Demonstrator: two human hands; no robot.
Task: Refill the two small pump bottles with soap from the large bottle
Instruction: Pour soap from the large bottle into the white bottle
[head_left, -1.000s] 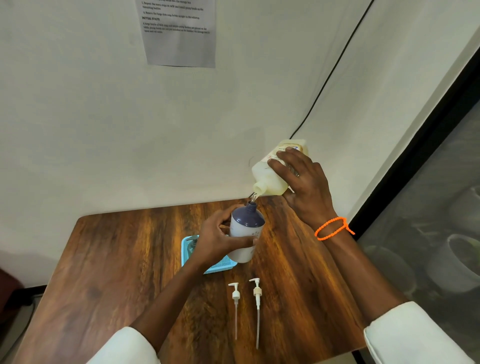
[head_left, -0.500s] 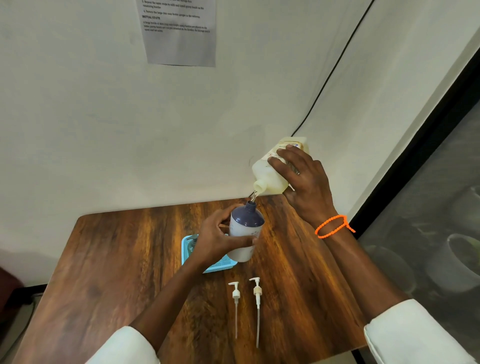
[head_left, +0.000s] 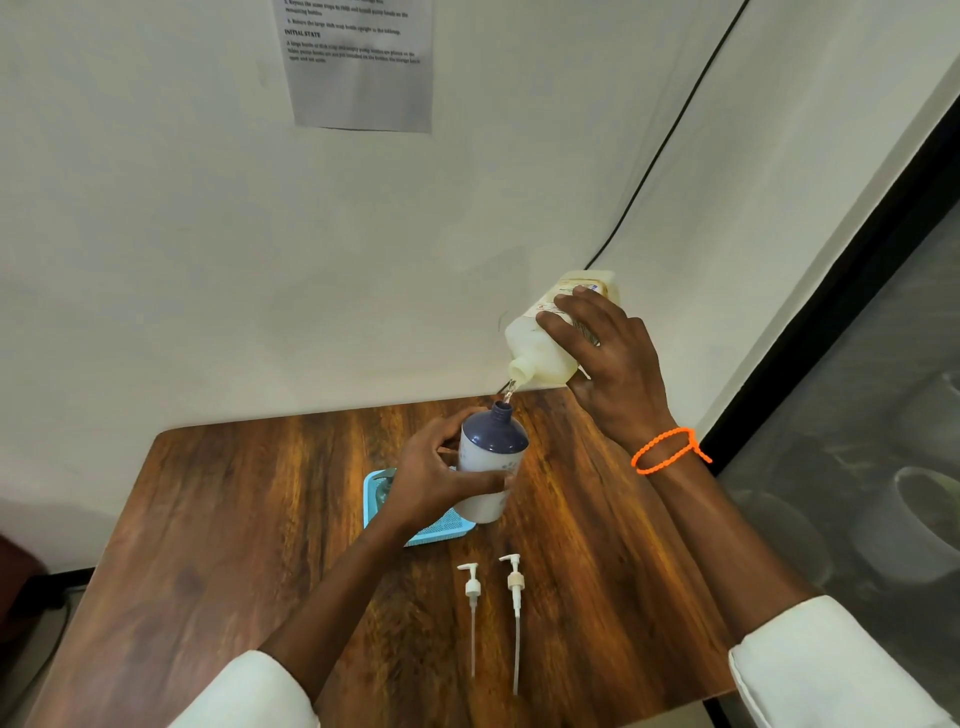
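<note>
Blue tray (head_left: 375, 493) half hidden behind left hand (head_left: 434, 480).

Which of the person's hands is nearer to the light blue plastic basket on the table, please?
Left. The left hand, gripping the small white bottle with the dark blue top, overlaps the light blue plastic basket. The right hand holds the large pale yellow bottle up high, far right.

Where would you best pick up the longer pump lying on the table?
Probably at the collar just under its head, pinched from above across its sides: the longer pump lies flat on the table, its thin tube looks bendy, and the shorter pump lies close alongside.
</note>
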